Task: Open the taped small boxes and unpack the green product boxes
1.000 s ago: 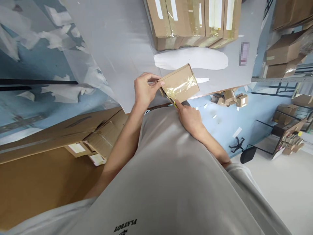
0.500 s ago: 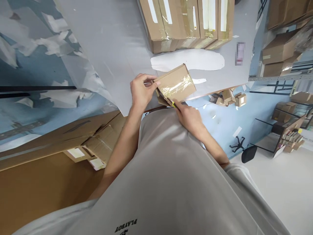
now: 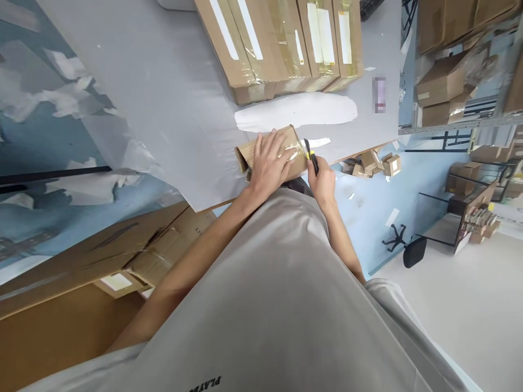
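Note:
A small taped cardboard box (image 3: 292, 141) lies at the near edge of the grey table, with its left end gaping open. My left hand (image 3: 269, 163) rests flat across the top of this box, fingers spread. In my right hand (image 3: 324, 184) is a black and yellow utility knife (image 3: 312, 157), held upright just beside the box's right end. Whether the blade touches the box cannot be made out. Behind the box lies a long white sheet (image 3: 296, 110), and a smaller white paper strip (image 3: 318, 142) is near the knife.
Several taped cardboard boxes (image 3: 269, 46) with white labels stand at the back of the grey table (image 3: 163, 98). On the left below is a big open carton (image 3: 61, 321). Small boxes (image 3: 370, 163) and paper scraps lie on the blue floor to the right, near shelving and a chair (image 3: 414, 251).
My left hand went from pinching the box's left end to lying flat on its top. My right hand carried the knife from the near left corner to the right end.

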Motion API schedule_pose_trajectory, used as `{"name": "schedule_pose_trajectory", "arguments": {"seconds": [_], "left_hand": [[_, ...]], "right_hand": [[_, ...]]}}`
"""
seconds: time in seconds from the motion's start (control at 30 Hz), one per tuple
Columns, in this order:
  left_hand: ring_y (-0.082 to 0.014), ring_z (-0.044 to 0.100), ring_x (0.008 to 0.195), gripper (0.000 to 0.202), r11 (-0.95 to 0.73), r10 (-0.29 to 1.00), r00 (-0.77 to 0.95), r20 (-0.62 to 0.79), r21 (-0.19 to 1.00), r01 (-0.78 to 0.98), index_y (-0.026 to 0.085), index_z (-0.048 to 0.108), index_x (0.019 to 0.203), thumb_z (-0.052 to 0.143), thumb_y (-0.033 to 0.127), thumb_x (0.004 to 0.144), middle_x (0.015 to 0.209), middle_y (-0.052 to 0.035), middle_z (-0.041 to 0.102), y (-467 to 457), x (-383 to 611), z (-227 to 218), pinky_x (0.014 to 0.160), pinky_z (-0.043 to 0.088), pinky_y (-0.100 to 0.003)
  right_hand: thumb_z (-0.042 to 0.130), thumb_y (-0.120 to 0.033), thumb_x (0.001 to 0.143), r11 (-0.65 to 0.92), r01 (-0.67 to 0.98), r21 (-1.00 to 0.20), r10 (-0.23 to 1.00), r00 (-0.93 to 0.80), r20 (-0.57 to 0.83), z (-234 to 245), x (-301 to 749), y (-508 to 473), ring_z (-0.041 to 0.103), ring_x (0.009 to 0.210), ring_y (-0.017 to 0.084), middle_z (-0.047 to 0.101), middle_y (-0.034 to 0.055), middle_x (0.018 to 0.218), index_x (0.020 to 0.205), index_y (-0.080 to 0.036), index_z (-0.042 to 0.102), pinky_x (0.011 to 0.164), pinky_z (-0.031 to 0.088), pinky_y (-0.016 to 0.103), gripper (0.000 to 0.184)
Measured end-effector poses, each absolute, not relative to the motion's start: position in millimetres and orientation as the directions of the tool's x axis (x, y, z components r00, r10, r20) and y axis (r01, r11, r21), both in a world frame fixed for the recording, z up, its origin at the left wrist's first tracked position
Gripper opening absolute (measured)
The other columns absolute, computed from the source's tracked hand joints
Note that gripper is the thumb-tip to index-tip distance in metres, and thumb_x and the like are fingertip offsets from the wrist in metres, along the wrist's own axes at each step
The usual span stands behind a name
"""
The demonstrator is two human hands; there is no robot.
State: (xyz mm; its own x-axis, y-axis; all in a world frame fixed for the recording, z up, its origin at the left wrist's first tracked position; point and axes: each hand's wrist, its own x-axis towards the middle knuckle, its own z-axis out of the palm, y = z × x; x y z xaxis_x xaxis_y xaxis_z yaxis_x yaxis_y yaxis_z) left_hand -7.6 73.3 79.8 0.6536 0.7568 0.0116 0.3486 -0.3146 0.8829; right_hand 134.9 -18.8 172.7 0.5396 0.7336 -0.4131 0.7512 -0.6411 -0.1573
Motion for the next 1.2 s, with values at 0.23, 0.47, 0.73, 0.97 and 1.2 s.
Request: {"name": "schedule_pose_trajectory", "arguments": {"seconds": [0.23,0.47,0.73,0.97,1.2], "left_hand": [[-0.0445,0.044,0.182,0.038,-0.268,0.755,0.656,-0.001,0.912,0.31,0.036,0.084,0.141,0.073,0.058,0.112,0.181,-0.0107,0.066,76.0,-10.2,71.9,0.153,0.017,-0.079],[-0.0449,0.044,0.182,0.044,-0.209,0.764,0.645,-0.023,0.937,0.281,0.037,0.083,0.142,0.075,0.065,0.109,0.178,-0.0109,0.069,78.2,-8.0,75.7,0.153,0.019,-0.078],[-0.0513,0.036,0.185,0.07,-0.276,0.719,0.695,0.003,0.919,0.281,0.036,0.079,0.154,0.092,0.071,0.095,0.186,-0.0128,0.06,76.8,-9.0,70.4,0.153,0.014,-0.081],[-0.0509,0.031,0.187,0.071,-0.372,0.678,0.735,0.029,0.876,0.308,0.029,0.073,0.166,0.081,0.065,0.105,0.193,-0.0154,0.05,69.1,-7.0,62.3,0.154,0.013,-0.079],[-0.0508,0.039,0.183,0.065,-0.391,0.656,0.754,0.044,0.874,0.288,0.028,0.076,0.163,0.085,0.054,0.104,0.187,-0.017,0.058,67.6,-7.3,64.9,0.153,0.017,-0.079]], "right_hand": [[0.031,-0.033,0.13,-0.582,0.811,-0.048,0.715,0.484,-0.504,185.3,127.9,-8.3,0.078,0.137,0.03,0.076,0.0226,0.157,0.169,-0.016,0.064,0.108,0.059,0.034,0.054],[0.029,-0.032,0.13,-0.517,0.854,0.058,0.701,0.461,-0.543,197.5,129.0,2.0,0.079,0.132,0.031,0.074,0.0224,0.157,0.174,-0.017,0.062,0.104,0.059,0.033,0.057],[0.028,-0.033,0.131,-0.539,0.825,0.168,0.634,0.529,-0.564,204.5,115.6,7.6,0.083,0.127,0.032,0.078,0.0205,0.153,0.181,-0.02,0.056,0.104,0.061,0.036,0.058],[0.029,-0.037,0.133,-0.596,0.767,0.238,0.558,0.609,-0.564,200.4,100.8,19.7,0.085,0.125,0.033,0.083,0.0214,0.145,0.184,-0.021,0.048,0.106,0.064,0.041,0.057],[0.034,-0.036,0.132,-0.605,0.746,0.277,0.505,0.629,-0.592,210.7,97.7,21.4,0.085,0.129,0.034,0.085,0.0211,0.142,0.169,-0.023,0.058,0.108,0.066,0.045,0.046]]}}
